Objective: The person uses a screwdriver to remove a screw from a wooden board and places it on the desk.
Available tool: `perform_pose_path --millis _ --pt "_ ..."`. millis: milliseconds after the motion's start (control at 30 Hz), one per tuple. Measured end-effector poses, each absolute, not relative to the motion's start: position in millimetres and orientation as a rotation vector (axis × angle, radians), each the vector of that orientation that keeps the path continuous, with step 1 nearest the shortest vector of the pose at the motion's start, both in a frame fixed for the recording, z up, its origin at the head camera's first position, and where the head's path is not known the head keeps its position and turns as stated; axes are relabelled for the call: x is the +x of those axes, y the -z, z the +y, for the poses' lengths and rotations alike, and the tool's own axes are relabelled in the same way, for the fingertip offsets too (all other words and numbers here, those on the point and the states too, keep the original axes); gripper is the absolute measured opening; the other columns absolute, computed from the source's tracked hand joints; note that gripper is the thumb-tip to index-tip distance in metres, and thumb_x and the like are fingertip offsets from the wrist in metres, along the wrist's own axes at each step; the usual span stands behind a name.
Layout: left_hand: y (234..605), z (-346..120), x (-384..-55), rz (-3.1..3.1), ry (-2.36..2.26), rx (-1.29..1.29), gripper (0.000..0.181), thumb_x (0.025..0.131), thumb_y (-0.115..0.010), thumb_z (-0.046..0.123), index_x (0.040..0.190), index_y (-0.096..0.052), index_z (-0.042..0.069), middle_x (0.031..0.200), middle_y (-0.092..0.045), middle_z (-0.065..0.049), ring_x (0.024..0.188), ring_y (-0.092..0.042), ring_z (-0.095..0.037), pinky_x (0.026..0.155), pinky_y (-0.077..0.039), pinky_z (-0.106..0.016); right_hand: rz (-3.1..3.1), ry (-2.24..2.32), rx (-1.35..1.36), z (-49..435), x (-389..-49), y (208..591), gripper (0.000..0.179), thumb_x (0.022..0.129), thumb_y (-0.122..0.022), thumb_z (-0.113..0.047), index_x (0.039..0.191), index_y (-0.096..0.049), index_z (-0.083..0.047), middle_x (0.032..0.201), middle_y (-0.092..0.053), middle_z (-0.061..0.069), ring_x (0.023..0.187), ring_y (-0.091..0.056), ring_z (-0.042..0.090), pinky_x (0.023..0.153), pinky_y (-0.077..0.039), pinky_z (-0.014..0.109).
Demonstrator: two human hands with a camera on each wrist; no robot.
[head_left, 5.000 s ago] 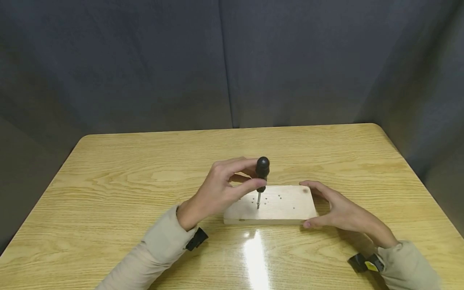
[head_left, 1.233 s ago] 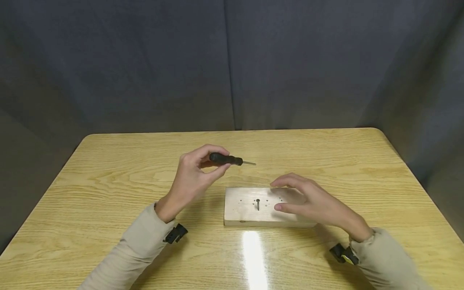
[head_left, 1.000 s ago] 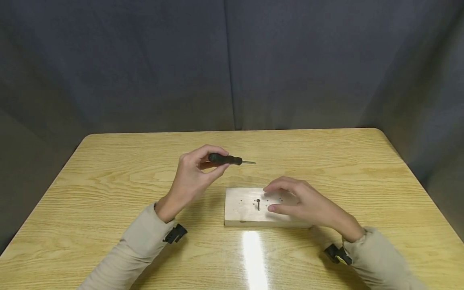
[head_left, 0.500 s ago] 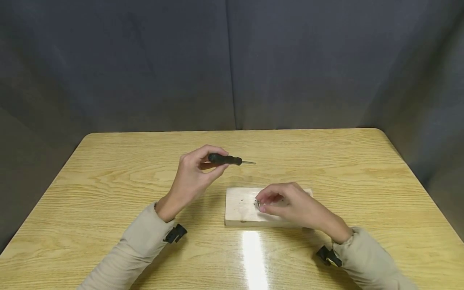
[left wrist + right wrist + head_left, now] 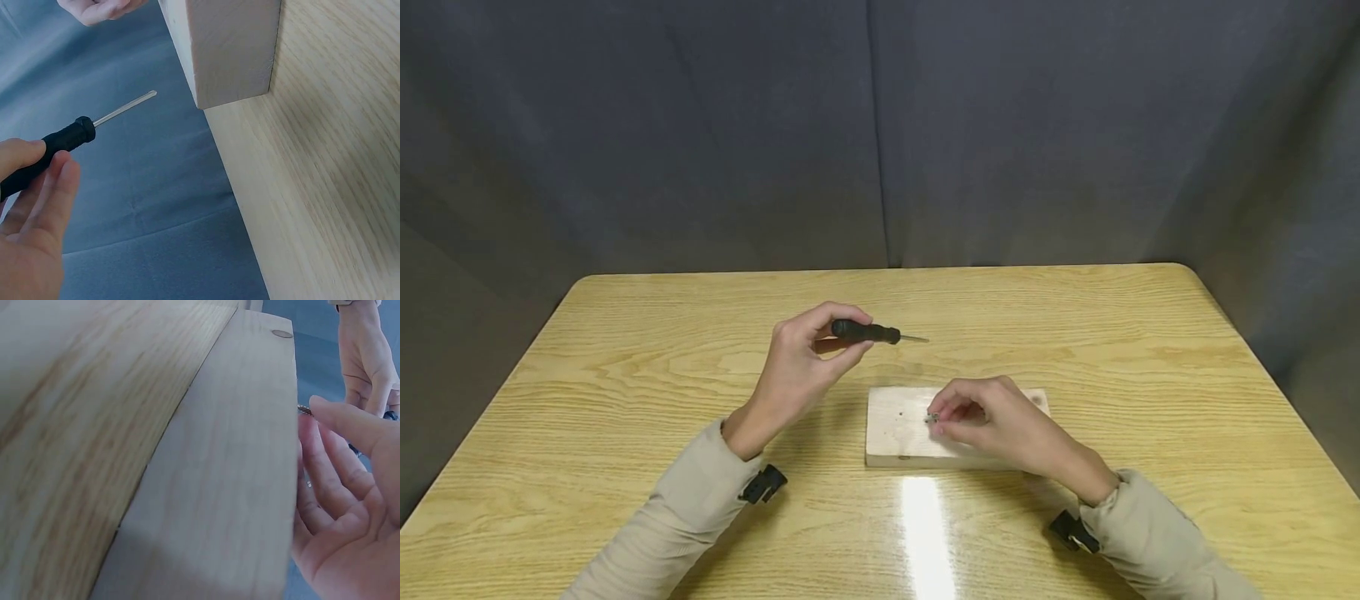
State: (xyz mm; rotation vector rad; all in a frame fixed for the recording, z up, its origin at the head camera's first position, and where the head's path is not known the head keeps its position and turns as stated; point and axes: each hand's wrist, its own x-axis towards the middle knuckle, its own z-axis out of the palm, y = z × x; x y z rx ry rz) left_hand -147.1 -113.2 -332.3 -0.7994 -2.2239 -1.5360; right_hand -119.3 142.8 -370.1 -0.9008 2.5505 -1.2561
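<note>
My left hand (image 5: pixel 797 367) grips a black-handled screwdriver (image 5: pixel 867 332) in the air behind and left of a pale wooden board (image 5: pixel 891 433). The screwdriver's thin metal shaft points right, clear of the board, as the left wrist view also shows. Over the board's top face, my right hand (image 5: pixel 1003 421) pinches a small metal screw (image 5: pixel 304 410) between thumb and fingertips. Its threads show beside the thumb in the right wrist view, close to the board's top surface. The hand covers much of the board's right half and several of its small holes.
The board lies flat on a wood-grain table (image 5: pixel 700 358) with rounded far corners. Dark grey-blue curtains (image 5: pixel 737 133) hang behind and at the sides. A black wrist camera (image 5: pixel 763 483) sits at the left cuff, another camera (image 5: pixel 1073 532) at the right.
My left hand has lifted the screwdriver off the screw and turned it sideways, then held still. My right hand has left the board's right end, moved left and pinched the standing screw.
</note>
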Motion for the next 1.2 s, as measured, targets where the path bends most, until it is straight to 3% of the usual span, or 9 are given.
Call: perform_pose_path --millis 167,433,767,1067,1200 --pt "333 -113 -147 -2.237 1.551 -0.775 0.023 0.08 -0.076 -0.01 0.102 -0.069 -0.003 0.099 -0.073 -0.018 0.089 -0.074 -0.029 0.079 -0.062 -0.024 2.537 1.274 -0.893 143 -120 370 0.01 0.089 -0.071 -0.003 0.097 -0.072 -0.008 0.092 -0.075 -0.001 0.082 -0.068 0.004 0.077 -0.06 0.02" --pt "336 -115 -150 -2.255 1.556 -0.754 0.023 0.081 -0.075 -0.01 0.103 -0.069 -0.004 0.099 -0.072 -0.02 0.089 -0.074 -0.03 0.079 -0.062 -0.025 2.615 1.245 -0.834 148 -120 364 0.011 0.089 -0.072 -0.008 0.099 -0.074 -0.011 0.094 -0.075 -0.002 0.083 -0.066 0.006 0.073 -0.06 0.022" --pt "343 -121 -158 -2.281 1.526 -0.72 0.023 0.081 -0.074 -0.011 0.103 -0.067 -0.005 0.099 -0.072 -0.02 0.089 -0.074 -0.031 0.079 -0.062 -0.025 2.744 1.204 -0.726 166 -129 356 0.015 0.089 -0.073 -0.009 0.104 -0.073 -0.009 0.097 -0.075 -0.001 0.087 -0.067 0.01 0.08 -0.059 0.027" --pt "348 -124 -167 -2.34 1.502 -0.675 0.022 0.083 -0.073 -0.008 0.105 -0.067 -0.003 0.101 -0.071 -0.019 0.09 -0.074 -0.03 0.079 -0.063 -0.026 2.826 1.193 -0.633 187 -141 353 0.014 0.09 -0.073 -0.015 0.103 -0.073 -0.009 0.097 -0.075 0.001 0.087 -0.066 0.014 0.076 -0.057 0.026" --pt "350 -125 -171 -2.391 1.488 -0.648 0.021 0.084 -0.072 -0.006 0.104 -0.066 -0.001 0.103 -0.071 -0.018 0.089 -0.073 -0.028 0.078 -0.063 -0.026 2.819 1.24 -0.588 195 -146 353 0.011 0.091 -0.073 -0.018 0.1 -0.072 -0.011 0.094 -0.074 0.004 0.084 -0.067 0.016 0.065 -0.059 0.025"
